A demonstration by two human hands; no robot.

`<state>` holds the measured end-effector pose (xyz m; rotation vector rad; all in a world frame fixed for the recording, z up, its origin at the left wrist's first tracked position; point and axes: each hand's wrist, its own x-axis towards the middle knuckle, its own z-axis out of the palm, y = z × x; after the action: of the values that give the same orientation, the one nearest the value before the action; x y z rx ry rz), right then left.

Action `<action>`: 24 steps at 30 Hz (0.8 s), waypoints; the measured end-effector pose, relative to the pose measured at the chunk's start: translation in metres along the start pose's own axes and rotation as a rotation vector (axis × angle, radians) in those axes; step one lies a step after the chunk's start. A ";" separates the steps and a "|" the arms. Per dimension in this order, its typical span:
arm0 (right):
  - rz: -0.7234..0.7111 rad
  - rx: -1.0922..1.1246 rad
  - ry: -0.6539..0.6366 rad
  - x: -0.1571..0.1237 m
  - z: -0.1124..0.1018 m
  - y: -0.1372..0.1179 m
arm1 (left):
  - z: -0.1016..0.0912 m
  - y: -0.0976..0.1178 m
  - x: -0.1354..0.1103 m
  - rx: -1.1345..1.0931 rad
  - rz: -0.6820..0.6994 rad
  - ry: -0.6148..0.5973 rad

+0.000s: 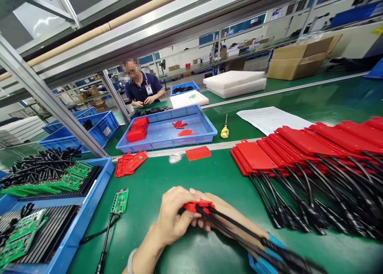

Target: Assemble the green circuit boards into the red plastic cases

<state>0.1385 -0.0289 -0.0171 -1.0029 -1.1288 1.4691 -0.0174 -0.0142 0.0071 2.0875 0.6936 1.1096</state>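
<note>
Low in the middle of the head view, a red plastic case (206, 205) is held edge-on, with two black cables (231, 222) running from it toward the lower right. My left hand (172, 214) is closed around its left end, thumb below. Behind the case, my right hand (206, 196) grips it too; its fingertips show underneath, while the rest is partly hidden. On the bench to the left lies a green circuit board (120, 201) with black leads. Loose red case parts (131, 163) and a flat red panel (198, 153) rest beyond my hands.
At right stands a long row of red cases (257, 156) with black cables. A blue bin (98, 186) of circuit boards is at left. Farther back are a shallow blue tray (167, 144), a yellow screwdriver (224, 130), a paper sheet (269, 118) and a seated co-worker (143, 84).
</note>
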 end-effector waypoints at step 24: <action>-0.573 -0.320 0.327 -0.007 0.002 -0.007 | 0.026 -0.001 -0.001 -0.083 -0.345 0.124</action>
<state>0.1393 -0.0359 -0.0091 -0.9801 -1.2911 0.6571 0.0039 -0.0221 -0.0047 1.7568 1.0057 1.0557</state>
